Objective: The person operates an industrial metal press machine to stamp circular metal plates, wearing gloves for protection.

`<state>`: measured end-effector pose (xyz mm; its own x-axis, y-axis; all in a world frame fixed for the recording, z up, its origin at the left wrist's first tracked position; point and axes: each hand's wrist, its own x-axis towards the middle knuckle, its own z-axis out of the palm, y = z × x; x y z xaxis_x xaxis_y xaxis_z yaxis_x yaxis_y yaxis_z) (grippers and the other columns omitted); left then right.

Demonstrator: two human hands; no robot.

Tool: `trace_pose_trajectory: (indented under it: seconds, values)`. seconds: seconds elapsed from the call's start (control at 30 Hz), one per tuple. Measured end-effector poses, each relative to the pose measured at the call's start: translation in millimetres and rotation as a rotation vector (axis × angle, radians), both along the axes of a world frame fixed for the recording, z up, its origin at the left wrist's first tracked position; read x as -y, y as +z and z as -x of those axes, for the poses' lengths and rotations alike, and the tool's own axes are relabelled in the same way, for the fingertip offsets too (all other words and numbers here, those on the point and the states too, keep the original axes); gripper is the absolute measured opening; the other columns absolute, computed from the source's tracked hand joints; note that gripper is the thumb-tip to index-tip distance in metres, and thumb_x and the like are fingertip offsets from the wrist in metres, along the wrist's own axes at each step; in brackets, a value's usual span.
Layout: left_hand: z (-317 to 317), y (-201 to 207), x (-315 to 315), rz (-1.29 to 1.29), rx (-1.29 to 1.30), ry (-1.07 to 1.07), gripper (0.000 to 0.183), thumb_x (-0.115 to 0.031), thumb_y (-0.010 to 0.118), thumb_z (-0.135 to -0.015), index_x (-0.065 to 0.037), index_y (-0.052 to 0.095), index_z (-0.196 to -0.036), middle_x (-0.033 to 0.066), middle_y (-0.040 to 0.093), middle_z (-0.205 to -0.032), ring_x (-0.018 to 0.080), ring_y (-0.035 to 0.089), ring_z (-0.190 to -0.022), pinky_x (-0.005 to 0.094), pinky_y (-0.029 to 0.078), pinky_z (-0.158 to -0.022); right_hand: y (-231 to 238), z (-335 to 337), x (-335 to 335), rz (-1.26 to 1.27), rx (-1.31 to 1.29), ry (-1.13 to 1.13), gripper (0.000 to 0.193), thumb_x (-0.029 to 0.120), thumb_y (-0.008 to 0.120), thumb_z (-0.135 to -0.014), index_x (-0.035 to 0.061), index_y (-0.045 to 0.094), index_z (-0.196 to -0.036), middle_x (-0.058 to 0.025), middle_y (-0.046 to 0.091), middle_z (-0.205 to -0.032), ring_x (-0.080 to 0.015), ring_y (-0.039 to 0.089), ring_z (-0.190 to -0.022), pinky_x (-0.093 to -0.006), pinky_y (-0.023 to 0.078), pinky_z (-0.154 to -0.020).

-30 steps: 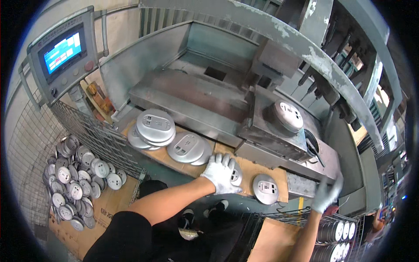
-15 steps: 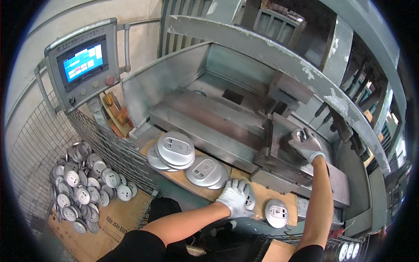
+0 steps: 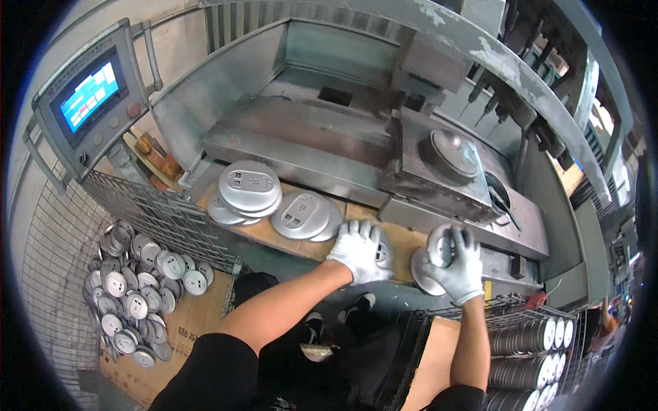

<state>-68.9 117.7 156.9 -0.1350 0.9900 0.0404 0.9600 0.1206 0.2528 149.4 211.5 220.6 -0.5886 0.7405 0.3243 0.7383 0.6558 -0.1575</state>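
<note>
Metal disc (image 3: 437, 236) in the gloved right hand (image 3: 454, 266), at 4 o'clock from the centre of the view. The grip of the right hand is closed on the disc, its fingers curled over the face; the disc is raised at the near edge of the cardboard-covered worktop (image 3: 404, 238), partly overlapping a lower disc (image 3: 422, 275). Half a second earlier this hand was at the block (image 3: 418, 175), at 2 o'clock; it has since returned to the worktop. The block now shows a plain domed piece (image 3: 452, 154) in place of a slotted face, which suggests that the held disc was lifted from there. The left hand (image 3: 361, 253), at 5 o'clock, remains palm down over another disc (image 3: 384, 255), fingers slightly parted; whether its grip pinches the rim cannot be told. Containers: at 8 o'clock, a wire basket (image 3: 161, 219) holds a loose heap of discs (image 3: 133, 288) beside bare cardboard (image 3: 181, 322); at 4 o'clock, farther out than the right hand, a second wire basket (image 3: 506, 301) holds discs in close-packed rows (image 3: 521, 339), with a cardboard sheet (image 3: 435, 359) to their 9 o'clock.
</note>
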Motion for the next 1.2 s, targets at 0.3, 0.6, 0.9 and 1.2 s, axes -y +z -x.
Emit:
trace_pose_trajectory:
  seconds: [0.3,0.6,0.9,1.2]
  values:
    - [-1,4,3,0.083,0.006,-0.028,0.111,-0.076,0.059,-0.067,0.006,0.033,-0.139,0.0258,0.033,-0.142,0.0433,0.032,-0.131,0.0528,0.025,-0.108,-48,-4,10,0.228,0.144,-0.105,0.089,0.054,0.077,-0.057,0.0142,0.046,-0.130,-0.0198,0.043,-0.133,-0.0428,0.045,-0.117,-0.0495,0.045,-0.094]
    - [2,18,-3,0.222,-0.019,-0.070,0.109,-0.074,0.062,-0.066,-0.003,0.032,-0.143,0.0244,0.029,-0.146,0.0471,0.029,-0.133,0.0558,0.025,-0.109,-40,-18,2,0.238,0.137,-0.108,0.096,0.059,0.077,-0.058,0.0138,0.045,-0.137,-0.0238,0.037,-0.142,-0.0468,0.039,-0.125,-0.0501,0.041,-0.100]
    - [13,109,-39,-0.558,0.006,-0.093,0.101,-0.060,0.076,-0.063,-0.003,0.036,-0.137,0.0257,0.036,-0.138,0.0440,0.041,-0.124,0.0541,0.035,-0.103,-14,-174,-46,-0.122,-0.370,-0.437,0.033,0.024,0.068,-0.083,-0.0016,0.065,-0.105,-0.0206,0.066,-0.107,-0.0359,0.064,-0.097,-0.0392,0.050,-0.086]
    - [-21,183,-160,-0.221,-0.023,-0.060,0.088,-0.066,0.066,-0.067,-0.007,0.050,-0.130,0.0187,0.046,-0.136,0.0385,0.046,-0.125,0.0423,0.037,-0.106,-40,-179,-55,-0.277,-0.336,-0.395,0.012,0.017,0.065,-0.082,0.0067,0.071,-0.083,-0.0130,0.065,-0.075,-0.0311,0.063,-0.068,-0.0396,0.049,-0.064]
